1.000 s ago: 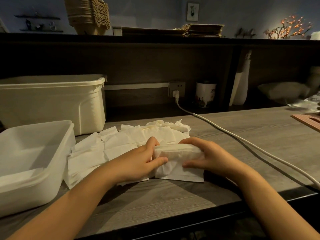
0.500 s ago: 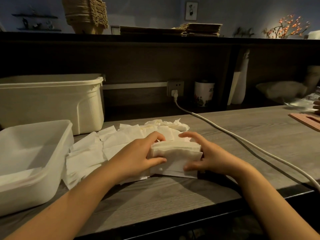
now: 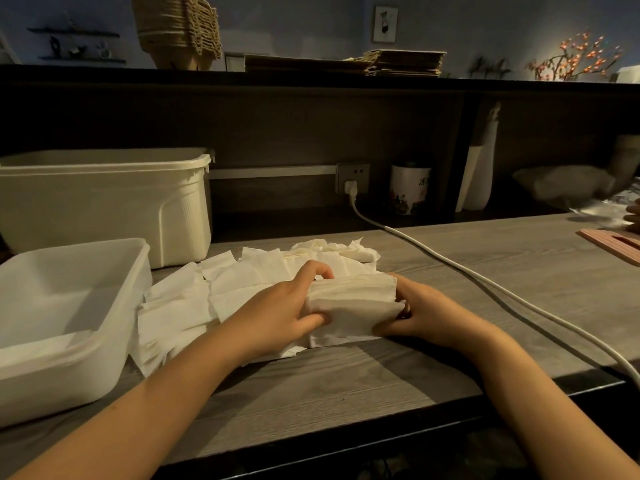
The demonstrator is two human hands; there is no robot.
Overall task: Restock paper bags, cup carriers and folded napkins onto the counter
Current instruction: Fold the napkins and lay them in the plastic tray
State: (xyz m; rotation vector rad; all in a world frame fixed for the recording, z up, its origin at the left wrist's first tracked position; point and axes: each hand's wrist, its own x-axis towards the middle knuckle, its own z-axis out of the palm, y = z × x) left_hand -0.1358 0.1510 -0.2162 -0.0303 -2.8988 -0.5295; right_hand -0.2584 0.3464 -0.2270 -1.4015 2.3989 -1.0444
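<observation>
White napkin stack (image 3: 353,299), where is it?
— Over loose napkins (image 3: 187,306) on the table (image 3: 346,393), both ends gripped: left hand (image 3: 277,306), right hand (image 3: 426,313), fingers (image 3: 320,271) curled. The person should squeeze evenly, squaring edges before lifting.

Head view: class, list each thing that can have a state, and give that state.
napkin stack, folded, held between both hands.
left hand, grips the stack's left end.
right hand, grips the stack's right end.
loose napkins, spread flat on the counter.
shallow tub, lidless.
plug, seated in the wall socket.
cup carriers, nested on the top ledge.
paper bags, lying flat, stacked.
</observation>
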